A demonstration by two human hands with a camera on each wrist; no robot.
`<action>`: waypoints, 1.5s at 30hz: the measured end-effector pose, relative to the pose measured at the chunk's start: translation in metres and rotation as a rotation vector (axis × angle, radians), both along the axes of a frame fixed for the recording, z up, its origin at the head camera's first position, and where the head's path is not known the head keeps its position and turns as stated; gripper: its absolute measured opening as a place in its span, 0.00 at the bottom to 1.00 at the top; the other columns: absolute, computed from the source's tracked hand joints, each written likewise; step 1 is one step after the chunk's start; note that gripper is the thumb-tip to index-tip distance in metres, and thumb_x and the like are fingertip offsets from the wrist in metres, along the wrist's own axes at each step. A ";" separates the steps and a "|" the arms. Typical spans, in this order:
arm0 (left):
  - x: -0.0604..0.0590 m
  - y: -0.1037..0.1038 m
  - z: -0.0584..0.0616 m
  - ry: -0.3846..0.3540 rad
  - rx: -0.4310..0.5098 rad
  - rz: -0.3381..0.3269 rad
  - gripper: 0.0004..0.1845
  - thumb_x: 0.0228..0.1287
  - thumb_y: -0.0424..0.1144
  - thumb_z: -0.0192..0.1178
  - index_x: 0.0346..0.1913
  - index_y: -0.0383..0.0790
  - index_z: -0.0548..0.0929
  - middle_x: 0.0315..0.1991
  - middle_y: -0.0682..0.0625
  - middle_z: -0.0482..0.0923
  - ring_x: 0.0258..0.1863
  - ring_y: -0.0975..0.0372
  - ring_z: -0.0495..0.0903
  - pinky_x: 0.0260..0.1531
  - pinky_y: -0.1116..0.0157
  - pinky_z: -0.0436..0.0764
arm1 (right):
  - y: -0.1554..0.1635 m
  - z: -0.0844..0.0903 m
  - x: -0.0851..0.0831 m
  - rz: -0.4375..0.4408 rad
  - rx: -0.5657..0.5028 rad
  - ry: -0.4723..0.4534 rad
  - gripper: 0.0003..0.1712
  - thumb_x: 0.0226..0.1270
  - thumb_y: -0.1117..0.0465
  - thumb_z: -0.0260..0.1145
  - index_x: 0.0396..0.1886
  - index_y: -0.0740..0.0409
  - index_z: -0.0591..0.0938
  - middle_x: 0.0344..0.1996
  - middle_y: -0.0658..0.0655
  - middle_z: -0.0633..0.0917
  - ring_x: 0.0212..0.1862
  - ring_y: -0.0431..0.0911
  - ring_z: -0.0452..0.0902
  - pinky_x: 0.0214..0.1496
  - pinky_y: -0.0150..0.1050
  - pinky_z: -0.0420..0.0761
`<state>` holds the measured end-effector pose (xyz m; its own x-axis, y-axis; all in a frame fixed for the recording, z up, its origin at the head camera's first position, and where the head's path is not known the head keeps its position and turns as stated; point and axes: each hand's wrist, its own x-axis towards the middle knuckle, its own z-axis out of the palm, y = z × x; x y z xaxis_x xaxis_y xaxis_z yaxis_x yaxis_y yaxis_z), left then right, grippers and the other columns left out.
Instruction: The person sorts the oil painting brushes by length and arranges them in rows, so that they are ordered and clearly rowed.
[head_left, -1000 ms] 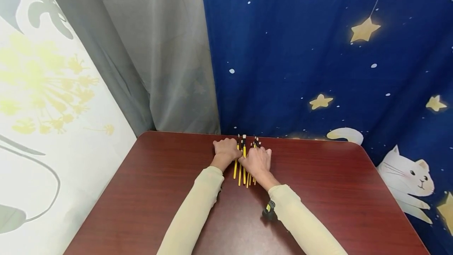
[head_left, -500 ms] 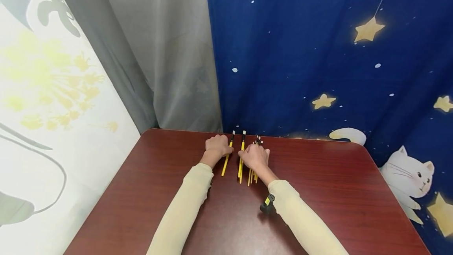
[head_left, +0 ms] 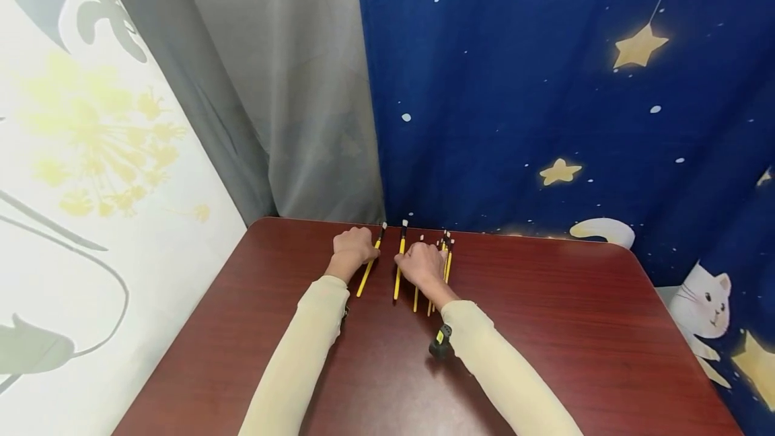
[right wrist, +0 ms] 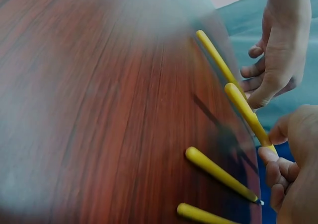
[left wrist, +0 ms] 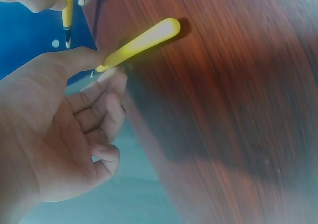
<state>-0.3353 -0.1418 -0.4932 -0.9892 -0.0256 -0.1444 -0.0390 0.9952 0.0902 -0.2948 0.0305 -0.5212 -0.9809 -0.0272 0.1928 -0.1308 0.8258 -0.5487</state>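
Observation:
My left hand (head_left: pixel 354 251) pinches a yellow-handled paintbrush (left wrist: pixel 144 42) between thumb and fingertips, its pale bristles toward the table's far edge. To its right, my right hand (head_left: pixel 424 264) pinches a second yellow paintbrush (right wrist: pixel 243 110) between thumb and forefinger; its shadow falls apart from it on the tabletop. More paintbrushes (head_left: pixel 449 268) lie under and just right of the right hand, partly hidden by it. In the right wrist view, two loose brush handles (right wrist: pixel 218 172) point toward the near side, and the left hand (right wrist: pixel 280 50) shows beyond with its brush.
The dark red wooden table (head_left: pixel 533 342) has rounded far corners. Close behind it hang a grey curtain (head_left: pixel 321 120) and a blue starry curtain (head_left: pixel 496 99). A white patterned panel (head_left: pixel 151 274) stands along the left. A small black device (head_left: pixel 440 342) sits at the right cuff.
My left hand has drawn leftward with one paintbrush, away from the bunch. The right hand has shifted slightly left with another brush, and the remaining brushes now lie apart at its right.

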 end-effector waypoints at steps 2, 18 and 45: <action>0.000 -0.004 0.001 -0.014 0.000 0.011 0.17 0.68 0.56 0.68 0.30 0.46 0.84 0.33 0.47 0.83 0.34 0.52 0.82 0.44 0.51 0.84 | -0.005 0.000 -0.001 0.010 0.005 0.003 0.29 0.66 0.50 0.68 0.05 0.48 0.71 0.08 0.48 0.72 0.23 0.49 0.72 0.49 0.55 0.68; -0.002 -0.015 -0.001 -0.042 0.026 0.069 0.17 0.69 0.56 0.68 0.33 0.46 0.85 0.36 0.47 0.84 0.34 0.53 0.82 0.44 0.52 0.84 | -0.037 -0.008 -0.003 0.068 0.102 -0.052 0.29 0.70 0.47 0.69 0.09 0.51 0.75 0.12 0.52 0.75 0.27 0.53 0.75 0.47 0.52 0.70; 0.008 -0.003 -0.009 0.086 0.056 0.087 0.21 0.68 0.58 0.69 0.25 0.46 0.83 0.39 0.43 0.88 0.43 0.47 0.88 0.56 0.45 0.83 | -0.040 -0.016 -0.009 0.097 0.176 -0.041 0.30 0.73 0.47 0.67 0.10 0.53 0.74 0.15 0.54 0.75 0.29 0.53 0.74 0.44 0.50 0.73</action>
